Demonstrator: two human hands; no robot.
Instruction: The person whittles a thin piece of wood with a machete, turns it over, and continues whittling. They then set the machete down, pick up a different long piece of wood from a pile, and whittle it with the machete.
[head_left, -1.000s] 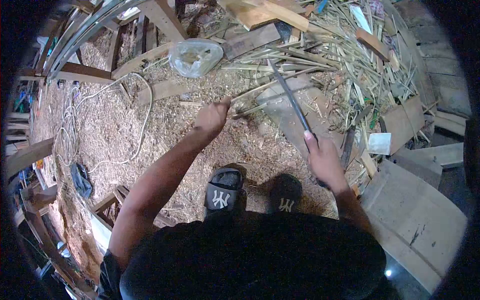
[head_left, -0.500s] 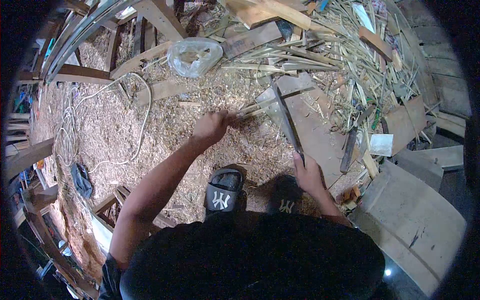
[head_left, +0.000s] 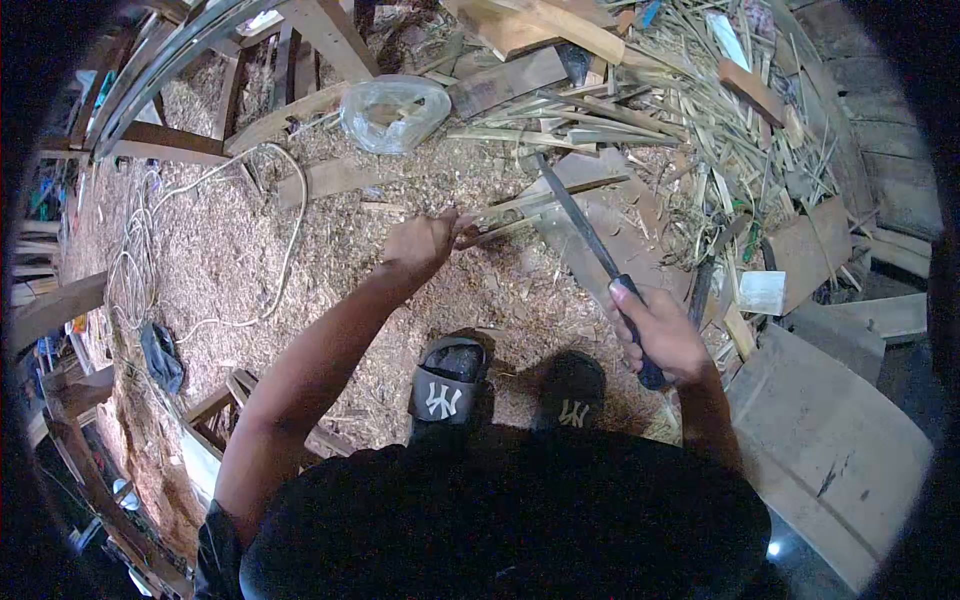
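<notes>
My left hand (head_left: 422, 242) is closed around the near end of some thin wooden strips (head_left: 505, 228). They point right and away from me, one of them reaching under the blade in this view. In my right hand (head_left: 668, 328) is a long knife (head_left: 583, 218) with a straight, narrow, dark blade and a black handle. Its fingers wrap the handle, thumb along the top, and the blade slants up and left across the strips. Beneath the blade lies a flat wooden board (head_left: 648, 235). How many strips my left hand holds, I cannot tell.
Wood shavings (head_left: 360, 260) cover the floor around my sandals (head_left: 450, 380). Piled offcuts (head_left: 650, 120) lie at the back right, near a clear plastic bag (head_left: 395, 112). A pale cable (head_left: 297, 210) loops at left, and a curved panel (head_left: 830, 440) stands at right.
My right hand has moved right with the knife, whose handle now shows fully. The blade lies at a flatter slant. My left hand stays almost in place with the strips.
</notes>
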